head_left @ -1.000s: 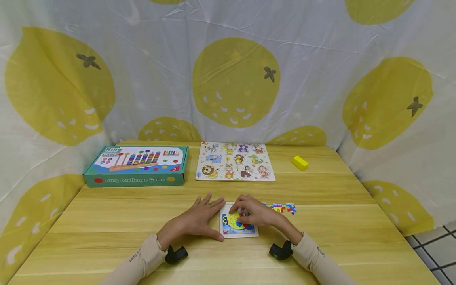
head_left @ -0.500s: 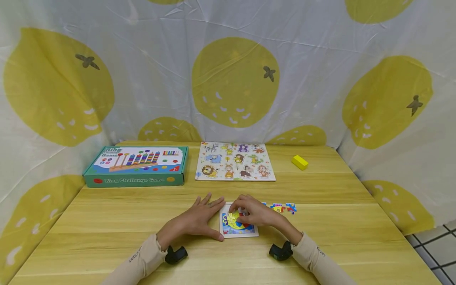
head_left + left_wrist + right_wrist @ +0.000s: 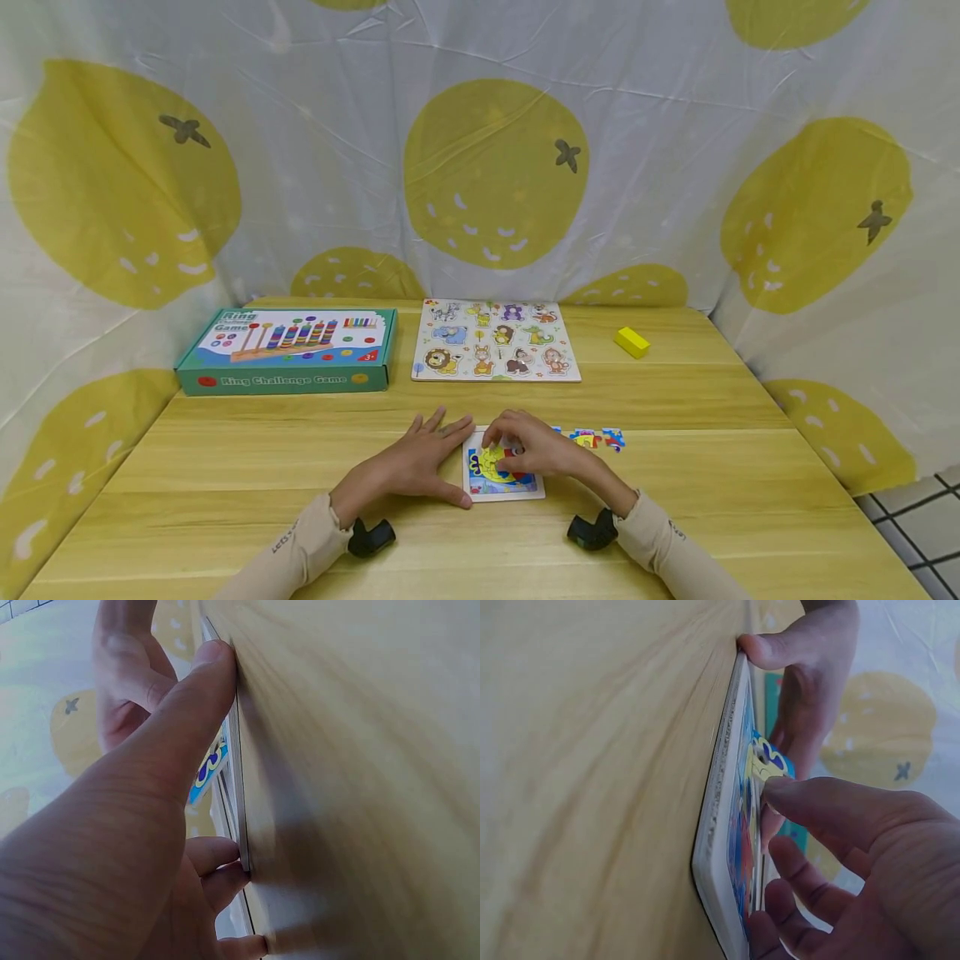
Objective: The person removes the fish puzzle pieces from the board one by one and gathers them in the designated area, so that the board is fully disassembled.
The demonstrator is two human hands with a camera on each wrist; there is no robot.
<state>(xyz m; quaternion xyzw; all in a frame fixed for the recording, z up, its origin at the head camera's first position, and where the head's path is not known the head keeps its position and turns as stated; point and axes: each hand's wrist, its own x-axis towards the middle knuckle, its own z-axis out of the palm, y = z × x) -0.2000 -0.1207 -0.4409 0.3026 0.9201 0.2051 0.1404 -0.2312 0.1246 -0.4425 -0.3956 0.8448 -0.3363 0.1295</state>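
Little has moved since earlier: the spread left hand (image 3: 416, 458) touches the left edge of the near puzzle board (image 3: 510, 497); the right hand (image 3: 538, 445) pinches a piece (image 3: 777, 759) there, seen tilted up only in wrist views.

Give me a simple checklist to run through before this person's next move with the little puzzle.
1. Puzzle frame steadied: ok, the left hand touches its left side.
2. Yellow-and-blue piece gripped: ok, the right hand pinches it.
3. Piece lying flat: not ok, it tilts up from the frame in the right wrist view.
4. Loose pieces apart from the frame: ok, those in sight lie to its right.
5. Piece fits underneath: cannot tell, the right hand hides that spot.
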